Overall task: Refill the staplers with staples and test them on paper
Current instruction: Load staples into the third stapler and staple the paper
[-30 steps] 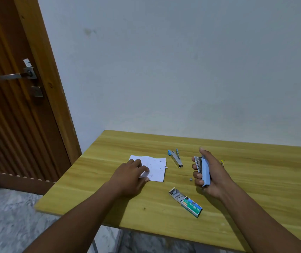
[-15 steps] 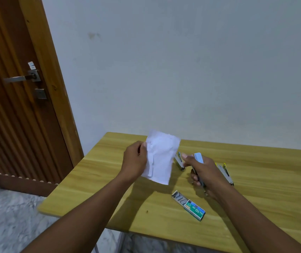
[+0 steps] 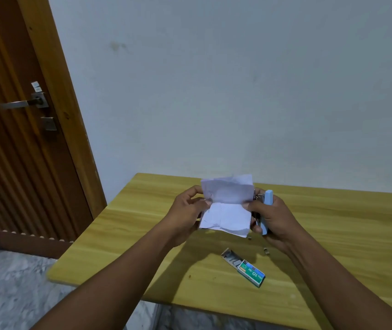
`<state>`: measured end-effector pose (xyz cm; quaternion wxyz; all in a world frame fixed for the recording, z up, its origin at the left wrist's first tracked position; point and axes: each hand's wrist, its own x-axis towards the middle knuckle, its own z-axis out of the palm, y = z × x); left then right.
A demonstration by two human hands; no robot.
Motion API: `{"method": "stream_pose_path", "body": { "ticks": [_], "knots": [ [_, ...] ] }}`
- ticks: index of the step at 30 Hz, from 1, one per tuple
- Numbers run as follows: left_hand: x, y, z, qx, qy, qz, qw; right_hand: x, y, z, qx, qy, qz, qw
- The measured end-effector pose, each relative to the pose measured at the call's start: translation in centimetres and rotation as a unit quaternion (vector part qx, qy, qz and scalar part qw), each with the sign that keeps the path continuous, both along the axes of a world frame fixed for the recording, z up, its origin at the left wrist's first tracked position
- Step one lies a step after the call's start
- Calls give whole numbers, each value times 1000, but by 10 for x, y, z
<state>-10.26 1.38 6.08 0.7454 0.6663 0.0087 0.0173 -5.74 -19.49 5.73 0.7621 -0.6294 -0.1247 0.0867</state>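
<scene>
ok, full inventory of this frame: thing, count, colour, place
paper: 1, white, creased, held above the table between both hands
stapler: 1, light blue, upright in the right hand, beside the paper's right edge
staple box: 1, green and white, open, lying on the table near the front edge
loose staple bits: a few, metallic, on the table under the right hand
table: 1, light wood
door: 1, brown wood, left, metal handle
wall: pale grey, behind the table
floor: grey marbled, lower left
left hand: pinching the paper's left edge
right hand: gripping the stapler, thumb on the paper
</scene>
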Motion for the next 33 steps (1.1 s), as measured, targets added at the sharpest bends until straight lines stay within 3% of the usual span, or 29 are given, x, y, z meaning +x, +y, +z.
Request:
{"method": "stream_pose_path", "body": {
  "ticks": [5, 8, 13, 21, 25, 28, 33],
  "knots": [
    [3, 0, 3, -54, 20, 38, 998, -5, -8, 4, -13, -2, 89, 996],
    [3, 3, 3, -52, 25, 32, 998, -6, -9, 2, -13, 1, 64, 998],
    [-1, 2, 8, -26, 35, 27, 999, -6, -6, -1, 35, 84, 33, 995],
    [1, 5, 5, -22, 27, 2, 999, -3, 6, -12, 36, 46, -75, 995],
    [2, 5, 2, -44, 3, 28, 999, -7, 10, -7, 54, 43, -72, 995],
    [4, 3, 4, -41, -18, 52, 998, -11, 10, -4, 14, 32, -63, 997],
    [-1, -21, -3, -148, 15, 75, 986, -5, 18, -3, 20, 0, -174, 984]
  ]
}}
